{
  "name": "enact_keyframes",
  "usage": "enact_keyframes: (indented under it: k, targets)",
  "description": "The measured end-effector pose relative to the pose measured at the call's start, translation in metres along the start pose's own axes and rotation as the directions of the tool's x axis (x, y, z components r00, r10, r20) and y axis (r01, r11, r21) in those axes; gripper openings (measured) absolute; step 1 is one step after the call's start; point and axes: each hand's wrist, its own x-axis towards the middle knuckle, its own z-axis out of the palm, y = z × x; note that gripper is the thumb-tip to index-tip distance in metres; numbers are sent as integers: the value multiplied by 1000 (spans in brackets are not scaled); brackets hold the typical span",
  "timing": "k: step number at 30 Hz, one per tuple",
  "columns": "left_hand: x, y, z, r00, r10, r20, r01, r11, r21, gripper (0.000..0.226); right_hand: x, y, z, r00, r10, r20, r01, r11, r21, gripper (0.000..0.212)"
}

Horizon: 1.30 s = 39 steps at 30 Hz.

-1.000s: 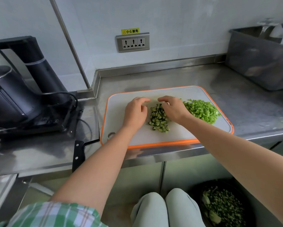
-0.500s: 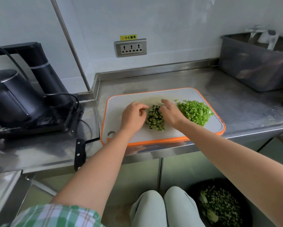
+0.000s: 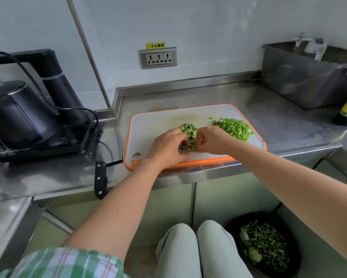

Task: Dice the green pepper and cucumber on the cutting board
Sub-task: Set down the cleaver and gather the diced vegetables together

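Counter [image 3: 279, 125] bears the cutting board [image 3: 154, 127] beneath the grip; diced pepper [image 3: 234, 127] lies just right of it. The left hand [image 3: 166, 150] and right hand [image 3: 213, 140] curl round the diced cucumber [image 3: 188, 131], pressing the heap together between them. Loose cubes may slip out the near side and roll off the board's edge if the squeeze slackens.

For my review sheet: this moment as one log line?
left grip: cups diced cucumber | right grip: cups same pile | diced pepper: apart, right on cutting board | knife: on counter
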Motion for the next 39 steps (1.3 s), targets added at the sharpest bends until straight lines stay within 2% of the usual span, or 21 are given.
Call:
enact_keyframes:
  k: [2,5,9,11,15,19,24,27,30,32,35,39]
  targets:
    - [1,5,2,1000,4,14,-4,1000,22,23,-2,-4,6,999,-38,20,39,998,-57,13]
    - [6,10,6,998,-55,-5,55,997,57,16,4,-8,13,998,-54,-40,49,992,-121,16]
    - [16,6,8,990,-129,-59,136,981,141,14,14,-6,18,991,-28,-133,34,999,42,11]
    - [16,0,7,982,-167,-84,177,976,130,14,15,-1,17,984,-25,-178,47,992,118,11]
    - [12,-4,5,984,-143,-103,152,985,84,7,13,13,6,963,33,-268,1,992,125,17]
    - [11,5,9,987,-121,-106,128,990,58,12,15,19,9,974,128,-188,-126,992,20,16]
    - [14,12,15,990,-101,-101,110,989,96,19,24,13,22,964,203,-174,-201,979,25,20]
    - [19,13,17,991,-100,-94,113,983,144,16,27,11,18,972,186,-142,-184,982,30,19]
    - [23,11,18,984,-125,-127,147,972,182,7,30,17,14,958,212,-194,-206,977,53,24]
    - [25,8,17,979,-147,-142,170,972,160,6,31,19,14,950,250,-185,-248,968,33,28]
    - [24,4,15,978,-137,-155,153,983,97,6,33,19,18,959,242,-145,-238,970,45,27]
    - [23,1,12,942,-160,-295,159,987,-26,5,36,19,16,958,256,-128,-248,966,74,32]
